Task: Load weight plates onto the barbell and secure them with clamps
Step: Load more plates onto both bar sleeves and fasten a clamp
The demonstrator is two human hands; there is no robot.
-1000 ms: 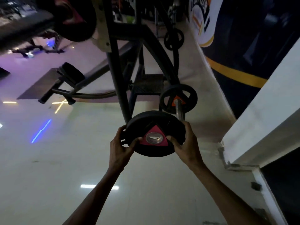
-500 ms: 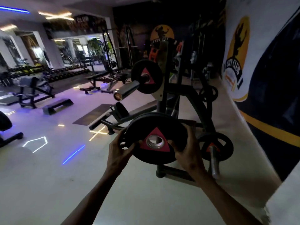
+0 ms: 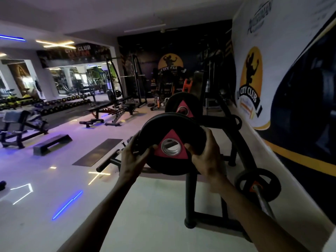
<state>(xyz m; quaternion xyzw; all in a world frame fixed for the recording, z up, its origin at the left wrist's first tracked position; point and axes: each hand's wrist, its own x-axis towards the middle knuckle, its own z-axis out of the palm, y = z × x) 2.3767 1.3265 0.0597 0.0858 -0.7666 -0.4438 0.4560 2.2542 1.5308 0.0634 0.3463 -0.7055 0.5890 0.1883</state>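
I hold a black weight plate (image 3: 171, 140) with a red triangle and a steel-lined centre hole at chest height, its face turned toward me. My left hand (image 3: 133, 157) grips its left rim and my right hand (image 3: 207, 157) grips its right rim. Directly behind it, a second black plate (image 3: 179, 102) with the same red triangle sits on the barbell resting in the black rack (image 3: 190, 188); the bar's sleeve is hidden behind the held plate. No clamp is visible.
A smaller plate (image 3: 258, 184) on a short bar (image 3: 263, 204) leans by the wall at lower right. The painted wall (image 3: 272, 88) runs close along the right. Benches (image 3: 107, 110), a step platform (image 3: 52, 144) and a floor mat (image 3: 98, 151) stand to the left.
The plate has risen from near the floor to the height of the racked barbell's end, and my view has tilted up from the floor to the gym. Both hands keep their grip.
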